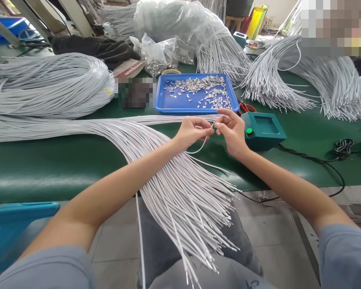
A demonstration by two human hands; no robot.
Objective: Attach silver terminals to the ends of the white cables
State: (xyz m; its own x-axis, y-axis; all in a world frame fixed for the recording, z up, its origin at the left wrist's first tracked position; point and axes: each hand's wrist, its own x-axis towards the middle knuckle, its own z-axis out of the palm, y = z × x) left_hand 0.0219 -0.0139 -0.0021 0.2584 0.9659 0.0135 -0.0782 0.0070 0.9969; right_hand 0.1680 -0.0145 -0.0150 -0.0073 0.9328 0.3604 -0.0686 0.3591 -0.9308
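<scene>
My left hand (195, 130) pinches a single white cable (202, 147) close to its end, which points up and to the right. Thumb and fingers of my right hand (230, 129) close at that cable's tip; whatever small piece they may hold is hidden. Below my left forearm a thick bundle of white cables (180, 188) fans out over the table edge and my lap, with bare metal ends. Just behind both hands lies a blue tray (171, 107) of small silvery metal pieces (203, 85). Right of my right hand stands a green box-shaped device (263, 130) with a lit green button.
Coiled grey cables (48, 84) lie on the left of the green table (63, 168). More cable bundles (276, 76) are at the back right. Plastic bags of metal pieces (156, 60) stand behind the tray. A black cord (313, 158) trails on the right. A blue stool (21, 212) is at lower left.
</scene>
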